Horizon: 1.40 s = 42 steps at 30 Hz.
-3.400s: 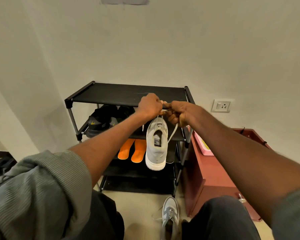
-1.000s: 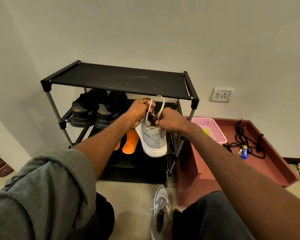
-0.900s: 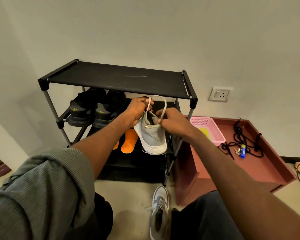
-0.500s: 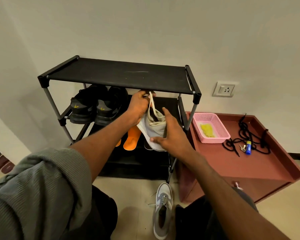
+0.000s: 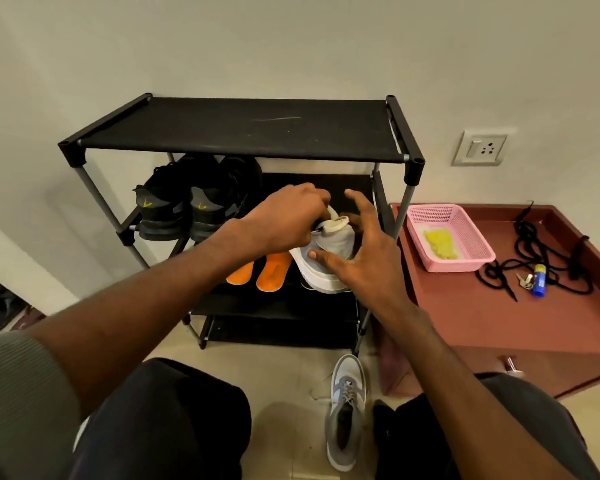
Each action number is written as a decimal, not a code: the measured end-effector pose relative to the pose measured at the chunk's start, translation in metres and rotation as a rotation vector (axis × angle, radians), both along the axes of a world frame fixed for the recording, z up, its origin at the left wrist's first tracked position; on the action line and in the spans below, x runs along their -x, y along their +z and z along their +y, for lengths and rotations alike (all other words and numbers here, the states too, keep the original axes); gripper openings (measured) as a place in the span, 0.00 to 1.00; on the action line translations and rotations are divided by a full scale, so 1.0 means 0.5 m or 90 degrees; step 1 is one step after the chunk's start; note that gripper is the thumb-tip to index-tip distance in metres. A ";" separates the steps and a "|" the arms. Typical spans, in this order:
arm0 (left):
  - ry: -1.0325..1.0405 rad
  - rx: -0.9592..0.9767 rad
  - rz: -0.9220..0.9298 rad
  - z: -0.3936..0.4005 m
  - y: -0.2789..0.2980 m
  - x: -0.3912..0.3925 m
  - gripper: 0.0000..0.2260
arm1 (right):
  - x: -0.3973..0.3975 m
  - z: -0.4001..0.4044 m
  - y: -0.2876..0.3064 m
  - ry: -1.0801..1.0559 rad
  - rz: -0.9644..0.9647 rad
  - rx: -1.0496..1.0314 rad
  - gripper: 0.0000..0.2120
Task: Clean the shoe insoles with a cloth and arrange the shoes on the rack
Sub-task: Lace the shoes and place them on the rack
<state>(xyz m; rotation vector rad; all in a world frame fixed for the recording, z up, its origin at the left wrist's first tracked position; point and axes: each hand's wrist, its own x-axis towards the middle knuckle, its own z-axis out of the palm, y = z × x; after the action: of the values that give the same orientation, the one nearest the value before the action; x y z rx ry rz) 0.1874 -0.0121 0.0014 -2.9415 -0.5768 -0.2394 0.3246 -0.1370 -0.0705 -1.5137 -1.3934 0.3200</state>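
A grey sneaker [image 5: 336, 240] with a white sole is held in front of the middle shelf of the black shoe rack [image 5: 239, 128]. My left hand [image 5: 284, 216] grips it from above, fingers curled over its tongue and laces. My right hand [image 5: 361, 261] lies against its heel side with fingers spread and the thumb touching the side. The matching grey sneaker [image 5: 347, 410] stands on the floor between my knees. Two orange insoles [image 5: 271, 271] lie on a lower shelf. A yellow cloth [image 5: 439, 242] sits in a pink basket [image 5: 465, 233].
A pair of black shoes [image 5: 181, 206] occupies the left of the middle shelf. A low brown cabinet [image 5: 499, 320] stands right of the rack, carrying black cords [image 5: 548, 247], keys and a blue tube [image 5: 538, 276]. A wall socket [image 5: 480, 148] is above it.
My right hand has let go of the laces and moved to the sneaker's heel side, fingers spread. The sneaker has sunk toward the middle shelf, with my left hand still on top.
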 end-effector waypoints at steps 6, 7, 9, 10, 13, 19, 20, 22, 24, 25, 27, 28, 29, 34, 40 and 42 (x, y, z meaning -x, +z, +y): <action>0.092 0.434 -0.089 -0.013 0.038 0.021 0.18 | -0.015 0.003 -0.015 0.012 0.012 0.000 0.48; 0.112 0.485 -0.116 -0.017 0.038 0.026 0.23 | -0.015 0.004 -0.016 0.013 0.010 -0.001 0.48; 0.123 0.484 -0.130 -0.030 0.026 0.028 0.35 | -0.017 0.006 -0.017 0.012 0.004 -0.003 0.48; 0.112 0.445 -0.132 -0.039 0.013 0.026 0.36 | -0.017 0.005 -0.016 0.010 0.004 -0.004 0.48; 0.116 0.385 -0.253 -0.043 -0.043 0.019 0.28 | -0.015 0.005 -0.017 -0.003 0.008 -0.004 0.48; 0.167 0.363 -0.444 -0.035 -0.074 0.010 0.13 | -0.008 0.001 -0.020 0.002 0.007 -0.013 0.46; 0.157 0.369 -0.471 -0.039 -0.075 0.014 0.15 | -0.007 0.000 -0.020 0.004 0.008 -0.013 0.46; 0.109 0.314 -0.451 -0.042 -0.077 0.022 0.11 | -0.005 0.001 -0.021 0.008 0.006 -0.015 0.46; 0.068 0.230 -0.365 -0.040 -0.081 0.032 0.05 | -0.002 0.002 -0.023 0.012 -0.022 -0.026 0.44; 0.065 0.216 -0.318 -0.039 -0.079 0.035 0.05 | -0.002 0.002 -0.025 0.015 -0.036 -0.035 0.42; 0.069 0.227 -0.220 -0.035 -0.078 0.041 0.08 | 0.001 0.000 -0.029 0.023 -0.045 -0.051 0.38; 0.065 0.250 -0.188 -0.032 -0.078 0.045 0.08 | 0.002 -0.001 -0.030 0.025 -0.046 -0.057 0.36; 0.061 0.286 -0.180 -0.031 -0.078 0.049 0.10 | 0.002 -0.002 -0.030 0.024 -0.044 -0.061 0.35; 0.023 0.463 -0.329 -0.022 -0.074 0.082 0.13 | -0.003 0.004 -0.028 0.006 -0.061 -0.057 0.27; 0.038 0.281 -0.243 -0.013 -0.103 0.072 0.07 | 0.003 0.012 -0.039 0.023 -0.083 -0.053 0.28; 0.037 0.245 -0.256 -0.014 -0.103 0.066 0.06 | 0.003 0.010 -0.036 0.034 -0.027 -0.044 0.33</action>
<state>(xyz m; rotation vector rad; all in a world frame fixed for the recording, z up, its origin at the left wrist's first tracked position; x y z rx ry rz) 0.1543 -0.0193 -0.0501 -3.2514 -0.8416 -0.8116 0.3233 -0.1319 -0.0887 -1.4370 -1.4656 0.2713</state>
